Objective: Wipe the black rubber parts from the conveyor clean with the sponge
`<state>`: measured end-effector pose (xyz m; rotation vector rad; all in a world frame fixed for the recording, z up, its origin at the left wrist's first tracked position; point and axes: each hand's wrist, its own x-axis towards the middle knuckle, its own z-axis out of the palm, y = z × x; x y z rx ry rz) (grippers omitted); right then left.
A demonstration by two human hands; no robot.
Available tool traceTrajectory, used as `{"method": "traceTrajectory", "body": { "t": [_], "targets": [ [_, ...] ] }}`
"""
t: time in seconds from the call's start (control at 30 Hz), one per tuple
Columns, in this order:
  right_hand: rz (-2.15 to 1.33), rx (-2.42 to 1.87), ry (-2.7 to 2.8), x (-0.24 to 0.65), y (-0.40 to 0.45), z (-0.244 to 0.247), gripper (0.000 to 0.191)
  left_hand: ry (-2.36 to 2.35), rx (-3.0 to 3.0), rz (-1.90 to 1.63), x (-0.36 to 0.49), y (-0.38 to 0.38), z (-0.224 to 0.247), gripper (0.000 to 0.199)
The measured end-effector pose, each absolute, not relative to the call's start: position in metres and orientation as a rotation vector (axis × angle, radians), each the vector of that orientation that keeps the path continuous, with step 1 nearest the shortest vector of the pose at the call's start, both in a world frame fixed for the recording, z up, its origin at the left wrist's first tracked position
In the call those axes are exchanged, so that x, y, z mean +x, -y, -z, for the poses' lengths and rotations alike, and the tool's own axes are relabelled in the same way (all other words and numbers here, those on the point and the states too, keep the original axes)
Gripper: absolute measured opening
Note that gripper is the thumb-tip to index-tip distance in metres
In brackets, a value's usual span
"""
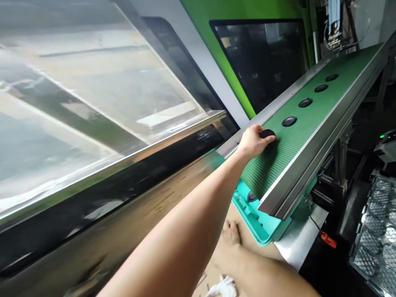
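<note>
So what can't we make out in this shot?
All in the head view:
Gripped black disc: underside, turned away, part covered by the left hand.
Teal bin: part of its inside, hidden under the conveyor.
Machine window: what's behind it, lost in dark, reflective glass.
Left-side panel: fine detail, blurred.
Clear plastic at right: full extent, cut off by the frame edge.

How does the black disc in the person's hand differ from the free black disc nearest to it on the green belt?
The held disc is gripped between fingers and thumb of the left hand; the free disc lies untouched on the green belt.
The held disc is partly covered by the hand, while the free disc shows its whole outline.
Both the held disc and the free disc are black.
</note>
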<state>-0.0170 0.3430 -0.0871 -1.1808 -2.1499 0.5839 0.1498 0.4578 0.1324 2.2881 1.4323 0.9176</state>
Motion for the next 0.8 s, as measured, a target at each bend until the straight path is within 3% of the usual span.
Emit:
{"method": "traceTrajectory", "body": {
  "t": [0.1,0.2,0.43,0.53,0.63,0.8],
  "targets": [
    [-0.546,-1.454,2.254,-0.021,-0.338,0.081,0.032,-1.319,2.026,-1.156,0.103,-0.430,-0.129,0.030],
    [-0.555,-1.388,2.261,-0.019,-0.337,0.079,0.028,-1.176,1.543,-1.398,0.026,-0.381,-0.102,0.037],
    [-0.540,-1.328,2.092,-0.012,-0.338,0.071,0.024,-1.200,0.511,-1.697,-0.148,-0.273,0.033,0.023],
    [-0.534,-1.195,2.097,-0.019,-0.333,0.061,0.030,-1.001,0.312,-1.724,-0.165,-0.260,0.068,0.015],
    [-0.550,-0.958,2.086,-0.033,-0.317,0.055,0.030,-0.786,0.219,-1.710,-0.166,-0.261,0.074,0.018],
    [-0.370,-0.838,2.293,-0.053,-0.278,0.060,0.028,-0.567,0.212,-1.641,-0.165,-0.260,0.065,0.048]
  ]
}}
